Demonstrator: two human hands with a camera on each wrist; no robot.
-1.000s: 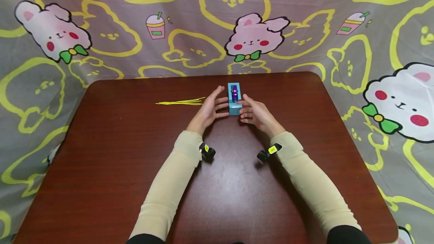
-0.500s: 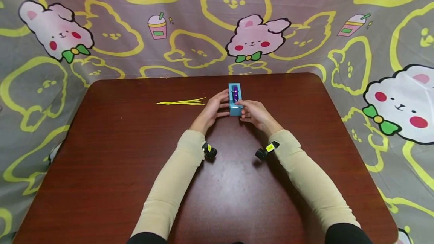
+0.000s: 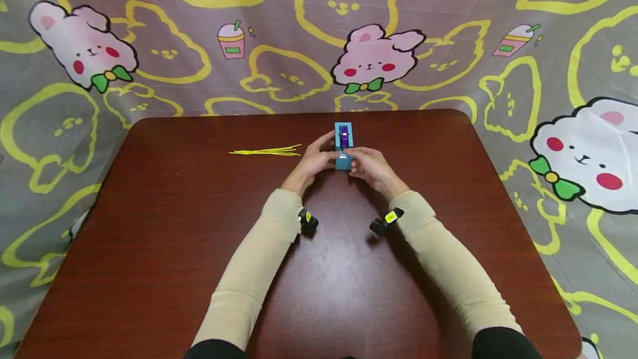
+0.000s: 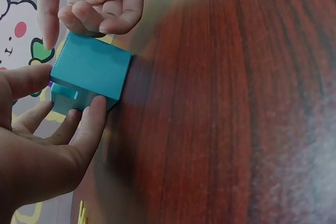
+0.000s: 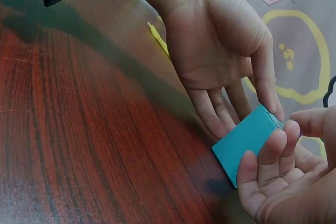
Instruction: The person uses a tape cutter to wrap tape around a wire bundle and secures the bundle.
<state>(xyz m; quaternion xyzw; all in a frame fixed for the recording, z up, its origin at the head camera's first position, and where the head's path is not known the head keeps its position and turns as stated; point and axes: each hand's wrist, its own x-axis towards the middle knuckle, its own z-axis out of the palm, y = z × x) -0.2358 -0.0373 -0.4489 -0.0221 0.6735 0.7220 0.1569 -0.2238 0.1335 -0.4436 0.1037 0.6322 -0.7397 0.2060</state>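
A turquoise tape dispenser [image 3: 343, 163] with a purple roll of tape [image 3: 344, 136] stands near the far side of the table between my hands. Its serrated edge [image 5: 272, 119] shows in the right wrist view. My left hand [image 3: 312, 160] grips the dispenser from the left, one digit at its top edge and the other fingers along its side. From the right, my right hand [image 3: 376, 169] has its curled fingers against the dispenser, with a fingertip by the serrated edge. Whether a tape end lies between those fingertips is too small to tell.
Several thin yellow sticks or ties [image 3: 264, 150] lie in a loose bundle left of my left hand. The brown table [image 3: 189, 248] ends at a curtain [image 3: 279, 79] printed with cartoon rabbits. A small black camera sits on each wrist.
My left hand has closed in on the dispenser and now grips it. My right hand's fingers have moved inward onto its front upper part. The yellow bundle has stayed put.
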